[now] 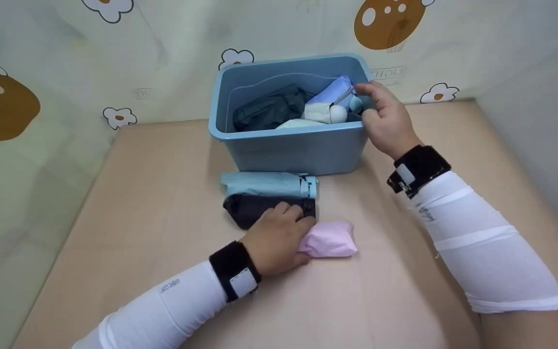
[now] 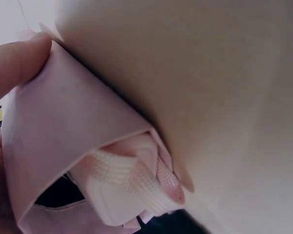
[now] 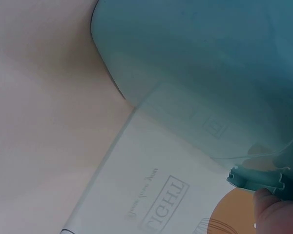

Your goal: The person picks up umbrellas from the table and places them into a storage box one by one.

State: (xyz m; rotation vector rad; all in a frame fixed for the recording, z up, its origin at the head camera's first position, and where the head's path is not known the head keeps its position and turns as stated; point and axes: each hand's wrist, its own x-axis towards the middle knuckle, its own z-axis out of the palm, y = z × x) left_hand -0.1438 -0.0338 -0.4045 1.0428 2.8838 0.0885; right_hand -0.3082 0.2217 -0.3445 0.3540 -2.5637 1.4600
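Note:
My left hand [image 1: 276, 240] grips a small pink folded umbrella [image 1: 331, 240] lying on the table, its thumb on the near side. In the left wrist view the open end of the umbrella's pink cover [image 2: 73, 107] shows, with a pale woven strap [image 2: 132, 175] inside. Just beyond lie a black folded umbrella [image 1: 247, 209], touched or partly covered by the left fingers, and a light blue folded umbrella [image 1: 264, 184]. At the bin's right side, my right hand [image 1: 388, 118] holds the rim of the blue plastic bin [image 1: 288, 152]; the right wrist view shows one fingertip [image 3: 278, 214] there.
Inside the bin are a dark folded umbrella [image 1: 271, 107], a bright blue one [image 1: 332, 92] and a whitish one [image 1: 317, 112] with a round knob. A patterned sheet [image 1: 172, 63] hangs behind the table [image 1: 162, 194], close to the bin's back.

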